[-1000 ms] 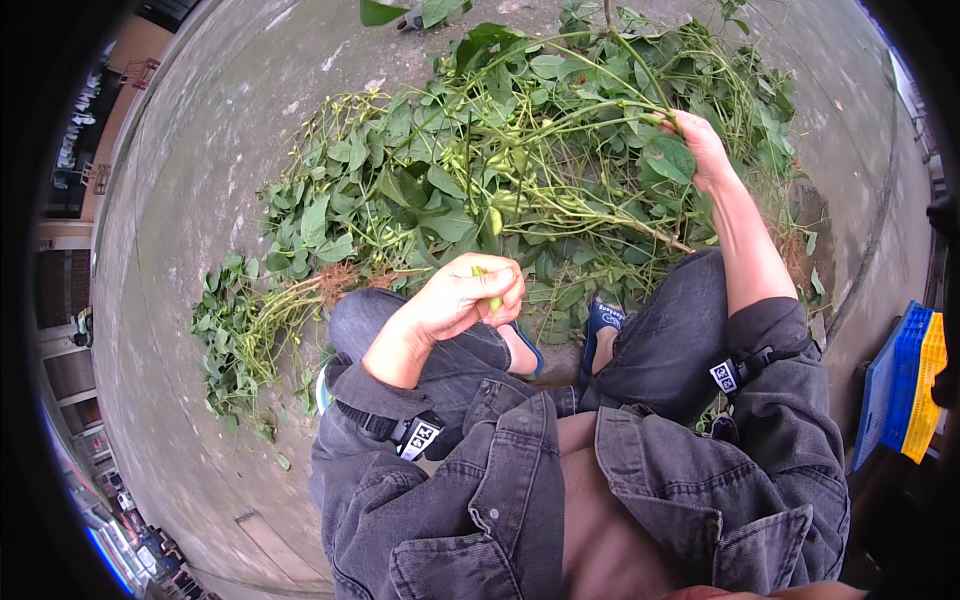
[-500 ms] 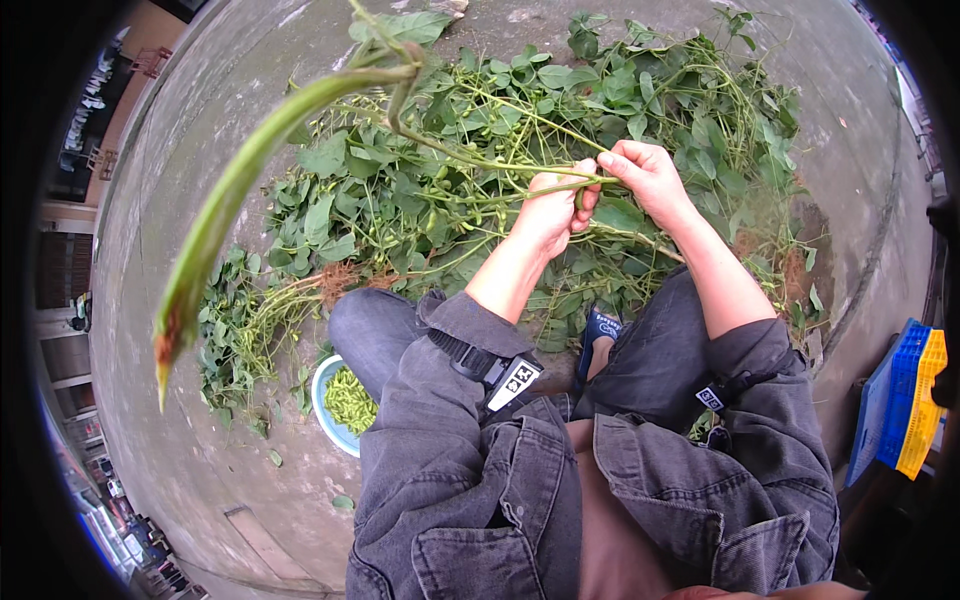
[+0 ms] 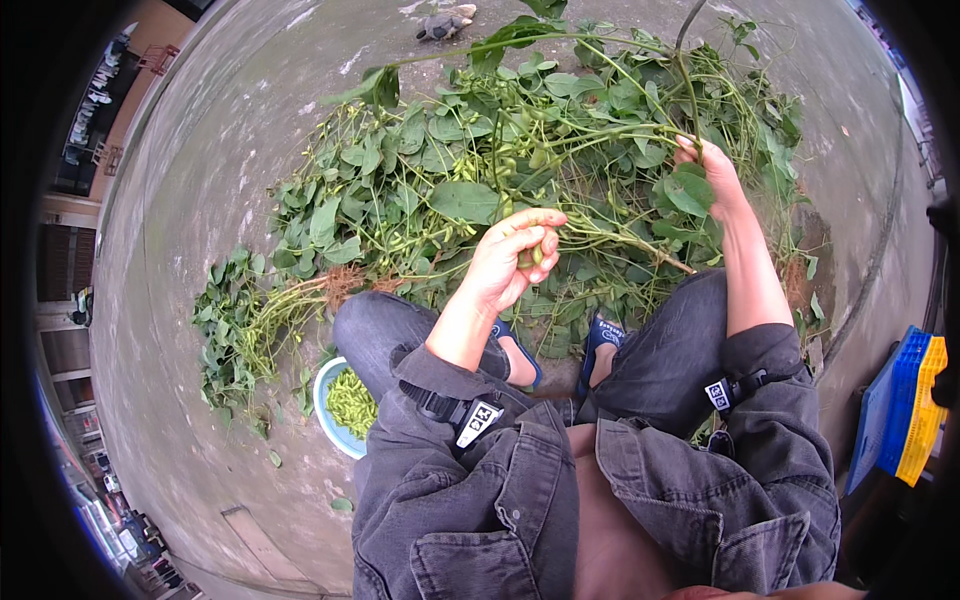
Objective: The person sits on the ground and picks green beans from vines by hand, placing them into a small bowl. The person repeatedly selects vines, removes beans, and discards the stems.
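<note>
My right hand (image 3: pixel 712 175) grips the stem of a leafy bean plant (image 3: pixel 640 130), raised over the pile; one of its leaves covers part of the palm. Clusters of green pods hang from this plant, left of the hand. Closer to me, my left hand (image 3: pixel 512 258) is curled around a few green bean pods (image 3: pixel 533 256), its thumb and forefinger near each other. A round light-blue basin (image 3: pixel 322 408) with many picked pods (image 3: pixel 350 402) stands beside my left knee.
A wide heap of bean plants (image 3: pixel 400 150) with roots and stems covers the concrete floor (image 3: pixel 180 350) ahead. Blue and yellow plastic crates (image 3: pixel 900 410) stand at the right. My slippered feet rest near the heap's front edge. A greyish object (image 3: pixel 445 24) lies beyond it.
My hands have moved apart: the right one up and right with the plant, the left one down and left with pods. The pod-like piece close to the camera has left the view.
</note>
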A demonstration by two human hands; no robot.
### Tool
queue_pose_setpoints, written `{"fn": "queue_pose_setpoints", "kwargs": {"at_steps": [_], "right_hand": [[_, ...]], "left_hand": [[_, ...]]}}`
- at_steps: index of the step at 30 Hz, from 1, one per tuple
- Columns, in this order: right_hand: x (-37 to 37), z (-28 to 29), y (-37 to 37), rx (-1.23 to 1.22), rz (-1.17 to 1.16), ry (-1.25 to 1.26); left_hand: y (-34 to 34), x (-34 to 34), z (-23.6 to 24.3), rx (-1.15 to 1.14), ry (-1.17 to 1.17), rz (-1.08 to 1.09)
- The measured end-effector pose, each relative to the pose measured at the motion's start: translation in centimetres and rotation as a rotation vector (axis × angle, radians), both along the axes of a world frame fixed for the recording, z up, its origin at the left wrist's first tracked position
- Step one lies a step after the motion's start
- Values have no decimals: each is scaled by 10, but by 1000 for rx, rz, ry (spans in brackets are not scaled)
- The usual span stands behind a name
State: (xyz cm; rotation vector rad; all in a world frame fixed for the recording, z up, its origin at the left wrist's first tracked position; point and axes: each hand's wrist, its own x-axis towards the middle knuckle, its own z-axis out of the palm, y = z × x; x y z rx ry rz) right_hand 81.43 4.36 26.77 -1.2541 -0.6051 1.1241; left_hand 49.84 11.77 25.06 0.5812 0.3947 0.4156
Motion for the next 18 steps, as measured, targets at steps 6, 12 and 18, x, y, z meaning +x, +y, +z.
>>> {"fn": "queue_pose_setpoints", "kwargs": {"at_steps": [6, 12, 18], "right_hand": [[-8, -2, 2, -59, 63, 177], [-9, -6, 0, -63, 112, 116], [-5, -28, 10, -125, 144, 20]], "left_hand": [[0, 38, 7, 68, -135, 264], [13, 27, 26, 537, 175, 757], [28, 42, 23, 412, 119, 516]]}}
